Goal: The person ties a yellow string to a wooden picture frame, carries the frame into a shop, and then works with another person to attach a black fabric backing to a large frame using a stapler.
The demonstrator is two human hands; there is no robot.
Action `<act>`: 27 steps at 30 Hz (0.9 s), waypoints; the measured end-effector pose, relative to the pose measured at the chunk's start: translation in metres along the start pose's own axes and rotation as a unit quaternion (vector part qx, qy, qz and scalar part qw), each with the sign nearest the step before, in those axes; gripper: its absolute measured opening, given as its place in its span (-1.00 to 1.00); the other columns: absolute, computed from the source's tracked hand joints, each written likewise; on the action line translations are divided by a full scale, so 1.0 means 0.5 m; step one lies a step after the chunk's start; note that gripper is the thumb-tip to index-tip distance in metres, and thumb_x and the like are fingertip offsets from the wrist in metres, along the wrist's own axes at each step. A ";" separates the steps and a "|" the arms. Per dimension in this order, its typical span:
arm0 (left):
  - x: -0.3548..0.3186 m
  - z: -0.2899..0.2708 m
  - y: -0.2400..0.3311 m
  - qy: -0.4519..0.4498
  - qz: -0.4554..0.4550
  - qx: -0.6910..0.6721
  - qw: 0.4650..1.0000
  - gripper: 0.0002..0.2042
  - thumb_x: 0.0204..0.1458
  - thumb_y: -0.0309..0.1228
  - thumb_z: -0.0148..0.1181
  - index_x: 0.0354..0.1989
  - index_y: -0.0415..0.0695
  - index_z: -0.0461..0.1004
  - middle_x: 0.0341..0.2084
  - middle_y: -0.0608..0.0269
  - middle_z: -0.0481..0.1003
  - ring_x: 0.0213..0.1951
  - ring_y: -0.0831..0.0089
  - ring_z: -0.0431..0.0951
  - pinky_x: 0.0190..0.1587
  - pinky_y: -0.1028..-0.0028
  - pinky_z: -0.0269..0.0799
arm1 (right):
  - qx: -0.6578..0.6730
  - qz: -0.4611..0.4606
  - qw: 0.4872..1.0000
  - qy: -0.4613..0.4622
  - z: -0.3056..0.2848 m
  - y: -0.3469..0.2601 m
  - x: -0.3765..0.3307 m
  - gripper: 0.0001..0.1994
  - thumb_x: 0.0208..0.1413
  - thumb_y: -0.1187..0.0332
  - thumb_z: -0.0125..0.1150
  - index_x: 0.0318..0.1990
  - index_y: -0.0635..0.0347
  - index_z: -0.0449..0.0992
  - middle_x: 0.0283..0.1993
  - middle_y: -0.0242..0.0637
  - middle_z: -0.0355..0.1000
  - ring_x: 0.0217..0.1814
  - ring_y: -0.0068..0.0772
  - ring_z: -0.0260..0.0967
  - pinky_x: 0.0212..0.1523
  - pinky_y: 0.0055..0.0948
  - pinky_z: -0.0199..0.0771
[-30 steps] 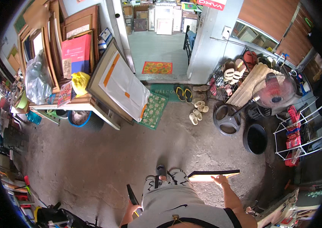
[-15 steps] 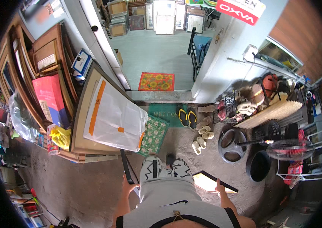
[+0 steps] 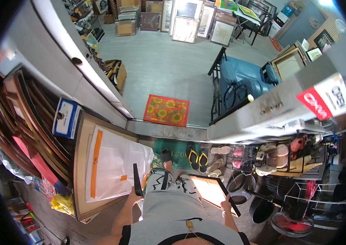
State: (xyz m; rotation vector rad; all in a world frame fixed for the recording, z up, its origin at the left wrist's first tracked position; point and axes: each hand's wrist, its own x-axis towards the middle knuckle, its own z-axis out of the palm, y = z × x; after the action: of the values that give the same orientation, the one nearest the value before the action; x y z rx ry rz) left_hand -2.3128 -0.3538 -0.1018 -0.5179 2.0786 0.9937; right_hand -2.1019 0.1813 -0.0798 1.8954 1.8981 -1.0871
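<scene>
My left hand (image 3: 133, 197) is closed around the lower part of a black picture frame (image 3: 137, 179), which I see almost edge-on beside my left leg. On the other side, my right hand (image 3: 226, 203) grips a second picture frame (image 3: 209, 190) by its black outer edge. Its bright, pale face is tilted toward my right leg. Just left of the first frame, a large board (image 3: 82, 171) leans with a white wrapped sheet (image 3: 113, 167) and orange tape on it. My foot (image 3: 166, 157) is on the green doormat (image 3: 181, 148).
Ahead is a raised doorway sill (image 3: 169, 130) with a red sunflower mat (image 3: 166, 110) beyond it. Black-and-yellow flip-flops (image 3: 198, 158) and other shoes lie by the right doorpost, near a crowded shoe rack (image 3: 277, 157). Inside, a blue sofa (image 3: 246, 75) stands at right.
I have moved forward toward the doorway, with one foot now on the green mat. More of the room shows. Both hands keep hold of their frames.
</scene>
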 end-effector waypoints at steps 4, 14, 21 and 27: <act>0.041 -0.085 0.116 0.010 0.031 -0.090 0.995 -0.05 -0.64 -0.54 0.54 0.09 -0.10 0.11 -0.37 0.23 0.44 -0.31 0.33 0.47 -0.20 0.35 0.47 | 0.017 -0.018 0.997 -0.071 0.020 -0.292 -0.083 -0.09 -0.01 -0.53 -0.51 -0.84 0.18 0.32 -0.82 -0.38 0.19 -0.75 -0.50 0.17 -0.63 -0.52 0.16; 0.074 -0.215 0.505 0.092 0.009 -0.054 0.994 0.02 -0.65 -0.56 0.52 0.17 -0.04 0.06 -0.25 0.11 0.48 -0.19 0.26 0.50 -0.13 0.30 0.45 | 0.078 0.028 0.975 -0.205 0.106 -0.682 -0.042 -0.29 0.06 -0.40 -0.18 -0.54 0.17 0.44 -0.61 -0.40 0.31 -0.61 -0.54 0.20 -0.59 -0.54 0.14; 0.191 -0.252 0.532 0.028 0.003 -0.080 0.996 -0.06 -0.63 -0.50 0.52 0.13 -0.05 0.17 -0.23 0.14 0.49 -0.16 0.26 0.50 -0.10 0.34 0.44 | 0.067 0.009 0.976 -0.206 0.172 -0.918 -0.049 -0.47 0.02 -0.23 0.14 -0.58 0.10 0.39 -0.66 -0.53 0.19 -0.66 -0.63 0.09 -0.65 -0.55 0.06; 0.303 -0.232 0.557 0.062 0.042 -0.087 0.993 -0.37 -0.39 -0.48 0.38 -0.01 -0.08 0.29 -0.38 0.21 0.44 -0.31 0.41 0.41 -0.21 0.42 0.38 | 0.027 0.010 0.968 -0.249 0.238 -1.139 0.024 -0.53 -0.01 -0.22 0.19 -0.49 0.02 0.40 -0.67 -0.55 0.22 -0.60 -0.58 0.23 -0.59 -0.52 0.16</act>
State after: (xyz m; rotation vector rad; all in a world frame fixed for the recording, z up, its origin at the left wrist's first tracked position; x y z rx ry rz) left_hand -2.6359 -0.2793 -0.0387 -0.5975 2.1490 1.2281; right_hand -2.6758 0.1833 0.0150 1.4722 1.5725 -1.4538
